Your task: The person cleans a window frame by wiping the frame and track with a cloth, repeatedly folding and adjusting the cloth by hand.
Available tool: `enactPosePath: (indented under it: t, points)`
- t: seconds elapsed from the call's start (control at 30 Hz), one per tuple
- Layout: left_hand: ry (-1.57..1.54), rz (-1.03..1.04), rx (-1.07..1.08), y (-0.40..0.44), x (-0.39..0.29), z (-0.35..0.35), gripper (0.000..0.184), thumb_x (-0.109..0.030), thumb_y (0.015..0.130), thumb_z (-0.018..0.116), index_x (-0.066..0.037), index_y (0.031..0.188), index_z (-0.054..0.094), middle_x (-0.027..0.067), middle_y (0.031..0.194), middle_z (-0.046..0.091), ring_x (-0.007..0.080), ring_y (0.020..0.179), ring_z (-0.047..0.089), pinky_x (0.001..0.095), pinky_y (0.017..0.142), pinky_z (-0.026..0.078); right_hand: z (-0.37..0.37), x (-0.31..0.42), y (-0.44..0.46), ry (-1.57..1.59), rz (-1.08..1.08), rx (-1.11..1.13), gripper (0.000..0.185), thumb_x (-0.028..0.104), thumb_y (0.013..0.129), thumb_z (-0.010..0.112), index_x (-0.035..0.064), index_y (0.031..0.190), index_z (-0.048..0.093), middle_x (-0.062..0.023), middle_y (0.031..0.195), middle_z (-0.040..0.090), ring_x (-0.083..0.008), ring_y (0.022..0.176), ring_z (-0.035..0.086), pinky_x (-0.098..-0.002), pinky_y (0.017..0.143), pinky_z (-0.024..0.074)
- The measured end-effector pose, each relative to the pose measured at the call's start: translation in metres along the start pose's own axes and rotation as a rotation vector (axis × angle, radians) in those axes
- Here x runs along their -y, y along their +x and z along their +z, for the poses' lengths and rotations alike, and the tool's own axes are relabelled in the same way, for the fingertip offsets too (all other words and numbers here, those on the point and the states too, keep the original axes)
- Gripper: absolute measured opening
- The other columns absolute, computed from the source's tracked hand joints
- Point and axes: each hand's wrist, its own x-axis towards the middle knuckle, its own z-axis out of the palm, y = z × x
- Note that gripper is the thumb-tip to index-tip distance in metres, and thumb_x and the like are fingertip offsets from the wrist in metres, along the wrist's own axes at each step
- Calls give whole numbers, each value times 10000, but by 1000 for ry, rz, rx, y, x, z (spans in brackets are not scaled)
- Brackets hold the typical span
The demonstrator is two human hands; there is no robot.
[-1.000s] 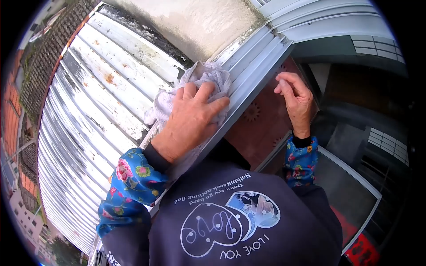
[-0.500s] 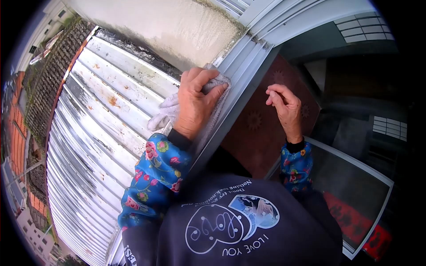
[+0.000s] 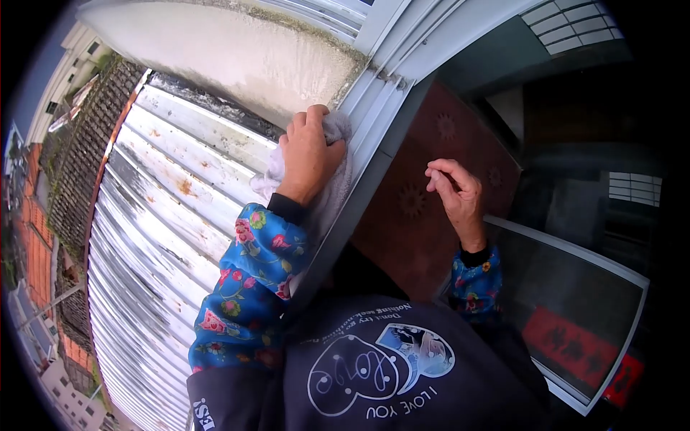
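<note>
My left hand [image 3: 309, 154] is wrapped over a bunched, pale grey-lilac cloth [image 3: 338, 169] and presses it on the outer edge of the window frame. Part of the cloth hangs out left of my wrist, towards the metal roof. The metal frame's tracks [image 3: 374, 108] run past the cloth up to the corner. My right hand [image 3: 458, 197] hovers over the reddish floor inside, its fingers curled with thumb and forefinger close together. Nothing shows between those fingers. Both forearms wear blue floral sleeves.
A corrugated metal roof [image 3: 165, 251] with rust spots lies outside on the left. A stained wall [image 3: 244, 54] rises beyond the frame. On the right, a framed pane [image 3: 575, 302] stands near a red patterned mat [image 3: 624, 381]. Patterned reddish floor [image 3: 410, 172] lies below.
My left hand and the cloth have shifted along the frame, and the fingers have turned to point up the frame. My right hand has moved slightly left and down in view. The head view has turned.
</note>
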Motion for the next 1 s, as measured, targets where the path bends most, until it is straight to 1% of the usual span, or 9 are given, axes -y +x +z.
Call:
enactPosePath:
  t: [0.13,0.27,0.4,0.53,0.57,0.63,0.77,0.87,1.0]
  points:
    - [47,-9,-106,5,-13,-1,602,-217,723,769,-113,1249,495,158,1203,517,368,1149,499,503,940,395,-5,-5,-2,13,39,15,119,47,941,600,-7,1031,656,-64,882,667,-104,722,619,-230,655,500]
    - [121,30,-173,29,-26,14,636,-238,711,791,-91,1252,491,161,1203,507,365,1142,501,503,897,411,-7,-10,5,20,51,13,116,46,938,602,-5,1026,657,-64,879,664,-105,716,615,-233,653,498]
    - [120,61,-152,52,-31,23,618,-258,702,802,-85,1213,500,161,1187,507,359,1122,512,496,893,411,-6,-18,9,54,41,5,114,37,936,599,-6,1025,656,-65,873,658,-108,709,613,-232,651,496]
    - [168,118,-250,84,-45,41,572,-276,686,824,-66,1106,498,143,1103,503,353,1078,503,511,866,385,-2,-20,10,32,35,1,107,24,929,601,1,1018,657,-64,867,655,-107,702,611,-232,640,497]
    - [130,71,-194,92,-47,44,629,-280,701,824,-80,1204,505,161,1196,508,370,1138,506,558,925,372,-1,-24,10,30,18,-8,105,16,925,603,8,1014,657,-64,862,655,-105,695,605,-232,627,498]
    - [106,60,-189,99,-45,50,622,-294,711,805,-75,1209,502,173,1210,508,381,1147,503,570,934,367,1,-22,5,30,56,-16,107,3,919,606,13,1012,659,-62,859,654,-96,692,600,-231,616,499]
    - [89,1,-164,100,-40,57,608,-329,736,750,-64,1219,493,196,1237,509,404,1167,495,585,944,363,-1,-5,16,-10,-11,-39,113,7,919,617,10,1022,664,-60,872,665,-94,688,599,-212,629,491]
    - [113,-1,-63,70,-26,38,610,-345,748,710,-60,1236,481,202,1247,511,403,1180,493,594,944,363,2,-4,17,21,-58,-55,117,11,921,618,11,1028,667,-56,873,666,-93,692,598,-209,630,485]
    - [160,6,7,9,-6,-2,674,-355,760,756,-51,1275,446,192,1248,506,379,1204,476,595,944,364,17,3,10,18,-43,26,125,22,926,611,11,1037,666,-51,870,669,-95,706,599,-217,638,484]
